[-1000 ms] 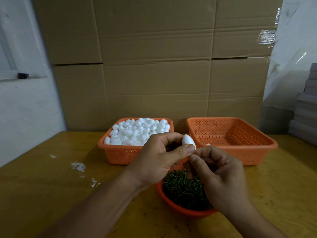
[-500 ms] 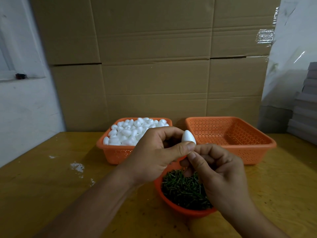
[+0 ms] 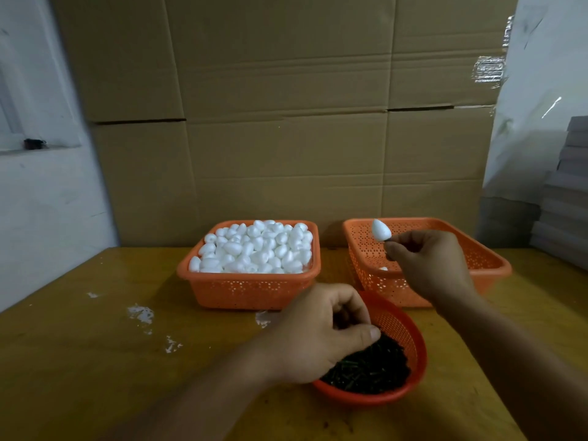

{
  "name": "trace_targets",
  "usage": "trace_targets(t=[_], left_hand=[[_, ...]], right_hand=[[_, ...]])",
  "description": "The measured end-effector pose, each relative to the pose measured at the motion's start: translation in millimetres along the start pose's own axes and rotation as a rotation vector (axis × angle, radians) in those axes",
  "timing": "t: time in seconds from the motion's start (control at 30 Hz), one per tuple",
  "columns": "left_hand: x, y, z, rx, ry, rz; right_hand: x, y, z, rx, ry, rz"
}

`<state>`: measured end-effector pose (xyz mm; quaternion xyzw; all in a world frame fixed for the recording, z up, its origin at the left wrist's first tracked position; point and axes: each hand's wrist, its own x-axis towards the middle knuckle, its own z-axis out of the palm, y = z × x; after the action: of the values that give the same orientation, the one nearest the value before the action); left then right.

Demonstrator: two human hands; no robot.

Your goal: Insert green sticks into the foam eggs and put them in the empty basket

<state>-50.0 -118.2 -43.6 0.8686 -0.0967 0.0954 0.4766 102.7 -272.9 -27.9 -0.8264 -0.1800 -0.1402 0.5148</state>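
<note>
My right hand (image 3: 428, 265) pinches the short stick of a white foam egg (image 3: 381, 230) and holds it up over the near-left part of the right orange basket (image 3: 490, 265). One white egg (image 3: 383, 268) lies inside that basket. My left hand (image 3: 321, 332) hovers with curled fingers over the round red bowl (image 3: 413, 351) of green sticks (image 3: 372, 367), its thumb at the pile; whether it holds a stick is hidden. The left orange basket (image 3: 248, 288) is heaped with loose foam eggs (image 3: 254, 249).
Everything stands on a yellow wooden table (image 3: 95, 361) with white scuff marks at the left. Large cardboard boxes (image 3: 286, 122) form a wall just behind the baskets. Grey stacked sheets (image 3: 569, 192) stand at the far right.
The hands have parted. My right hand has carried the egg by its stick up and right over the right basket. My left hand has let go of the egg and dropped to the stick bowl.
</note>
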Motion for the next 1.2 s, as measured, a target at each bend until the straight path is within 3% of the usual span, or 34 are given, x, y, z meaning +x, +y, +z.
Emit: trace_targets(t=[0.2, 0.53, 0.9, 1.03, 1.2], left_hand=[[-2, 0, 2, 0.086, -0.03, 0.01], [0, -3, 0, 0.107, -0.079, 0.038], [-1, -3, 1, 0.119, -0.109, 0.065], [0, -5, 0, 0.096, -0.121, 0.066], [1, -5, -3, 0.102, -0.102, 0.057]], right_hand=[[43, 22, 7, -0.293, -0.036, 0.105], [74, 30, 25, -0.607, -0.278, 0.267], [80, 34, 30, -0.65, -0.323, 0.246], [69, 25, 25, -0.601, -0.265, 0.218], [43, 7, 8, -0.485, -0.105, 0.058]])
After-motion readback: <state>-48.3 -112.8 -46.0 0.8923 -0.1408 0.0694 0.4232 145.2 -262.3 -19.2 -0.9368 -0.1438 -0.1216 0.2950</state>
